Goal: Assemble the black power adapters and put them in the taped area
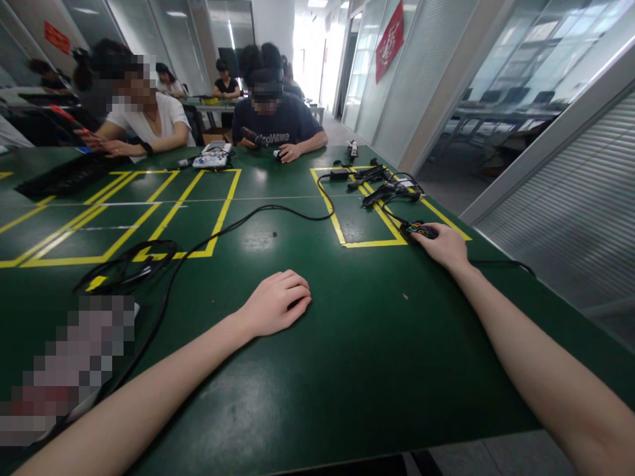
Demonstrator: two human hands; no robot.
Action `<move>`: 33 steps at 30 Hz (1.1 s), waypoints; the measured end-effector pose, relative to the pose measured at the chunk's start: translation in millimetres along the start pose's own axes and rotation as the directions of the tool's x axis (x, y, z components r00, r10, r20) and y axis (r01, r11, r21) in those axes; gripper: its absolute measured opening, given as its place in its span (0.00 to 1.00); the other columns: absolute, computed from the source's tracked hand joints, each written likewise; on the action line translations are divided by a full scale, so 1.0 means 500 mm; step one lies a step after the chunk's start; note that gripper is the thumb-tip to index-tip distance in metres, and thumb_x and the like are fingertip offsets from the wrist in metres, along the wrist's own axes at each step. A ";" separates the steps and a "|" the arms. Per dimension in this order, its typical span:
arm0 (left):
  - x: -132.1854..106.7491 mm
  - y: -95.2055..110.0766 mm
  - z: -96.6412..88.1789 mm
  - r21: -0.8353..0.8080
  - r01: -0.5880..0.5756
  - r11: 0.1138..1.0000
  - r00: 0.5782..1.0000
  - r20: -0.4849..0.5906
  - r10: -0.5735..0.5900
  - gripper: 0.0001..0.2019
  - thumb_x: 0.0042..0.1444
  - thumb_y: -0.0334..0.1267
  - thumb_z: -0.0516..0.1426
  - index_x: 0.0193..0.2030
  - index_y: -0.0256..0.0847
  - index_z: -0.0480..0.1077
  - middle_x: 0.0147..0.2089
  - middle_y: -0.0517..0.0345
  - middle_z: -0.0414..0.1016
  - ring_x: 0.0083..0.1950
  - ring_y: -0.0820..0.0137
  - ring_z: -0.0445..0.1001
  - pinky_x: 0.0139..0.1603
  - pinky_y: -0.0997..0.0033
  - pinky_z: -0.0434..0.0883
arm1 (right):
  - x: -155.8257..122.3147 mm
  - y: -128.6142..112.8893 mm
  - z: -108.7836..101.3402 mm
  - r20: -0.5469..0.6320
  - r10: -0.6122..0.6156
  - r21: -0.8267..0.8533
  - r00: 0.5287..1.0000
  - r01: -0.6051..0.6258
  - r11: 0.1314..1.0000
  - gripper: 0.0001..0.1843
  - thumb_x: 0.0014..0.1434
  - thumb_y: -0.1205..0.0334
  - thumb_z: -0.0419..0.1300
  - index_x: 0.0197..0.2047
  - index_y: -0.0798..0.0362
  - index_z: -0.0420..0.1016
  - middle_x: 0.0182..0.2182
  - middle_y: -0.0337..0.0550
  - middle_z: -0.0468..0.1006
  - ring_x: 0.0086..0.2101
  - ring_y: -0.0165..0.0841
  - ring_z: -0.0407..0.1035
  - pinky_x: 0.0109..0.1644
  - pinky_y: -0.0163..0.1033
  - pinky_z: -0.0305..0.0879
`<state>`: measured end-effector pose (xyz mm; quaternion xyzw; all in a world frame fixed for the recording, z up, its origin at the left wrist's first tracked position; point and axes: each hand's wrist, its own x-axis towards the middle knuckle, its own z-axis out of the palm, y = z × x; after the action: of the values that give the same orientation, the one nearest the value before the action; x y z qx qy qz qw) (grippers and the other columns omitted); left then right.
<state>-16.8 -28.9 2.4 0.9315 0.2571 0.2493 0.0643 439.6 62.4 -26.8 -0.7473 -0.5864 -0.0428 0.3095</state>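
My left hand point(278, 302) rests palm down on the green table point(347, 370), its fingers loosely bent and a gap showing between thumb and forefinger. Nothing is visible in it. Farther off, near the table's right edge, my right hand point(443, 244) closes on a small black device point(421, 229) with coloured spots; my fingers cover part of it, so its kind is unclear. Just beyond it lie black gadgets with cables point(381, 192), partly inside a yellow tape outline point(374, 243). A black adapter box point(339, 175) sits at that outline's left side.
A long black cable point(262, 208) crosses the table to a coil point(133, 264) at left. Near my left forearm lies a blurred-out flat object point(74, 363). Opposite, a person in a dark shirt point(278, 125) handles small items; another in white point(163, 122) sits beside a white device point(213, 157).
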 end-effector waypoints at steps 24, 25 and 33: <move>0.001 0.013 -0.010 -0.075 0.008 0.997 1.000 -0.015 -0.009 0.16 0.63 0.46 0.60 0.52 0.40 0.74 0.46 0.49 0.80 0.47 0.61 0.77 0.49 0.59 0.74 | -0.246 -0.358 -0.027 0.241 -0.856 0.770 0.457 0.447 0.455 0.15 0.65 0.56 0.66 0.52 0.51 0.79 0.43 0.48 0.82 0.41 0.37 0.78 0.47 0.42 0.75; 0.002 0.011 -0.010 -0.089 0.014 0.996 1.000 -0.016 -0.016 0.16 0.63 0.45 0.60 0.53 0.40 0.74 0.47 0.49 0.81 0.48 0.61 0.77 0.50 0.59 0.74 | -0.245 -0.357 -0.026 0.238 -0.849 0.764 0.471 0.450 0.463 0.15 0.65 0.56 0.65 0.52 0.51 0.79 0.43 0.48 0.82 0.41 0.38 0.78 0.47 0.42 0.75; 0.002 0.002 -0.003 -0.061 0.095 0.994 0.995 -0.022 -0.096 0.15 0.67 0.39 0.57 0.58 0.40 0.71 0.49 0.48 0.80 0.51 0.60 0.75 0.52 0.58 0.76 | -0.248 -0.350 -0.019 0.152 -0.784 0.696 0.601 0.498 0.517 0.17 0.65 0.55 0.65 0.55 0.51 0.77 0.42 0.47 0.83 0.39 0.38 0.78 0.46 0.43 0.75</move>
<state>-16.4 -29.4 4.3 0.9126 0.2946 0.2650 0.1011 245.9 -26.8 -0.2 -0.3177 -0.8625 0.2002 0.3391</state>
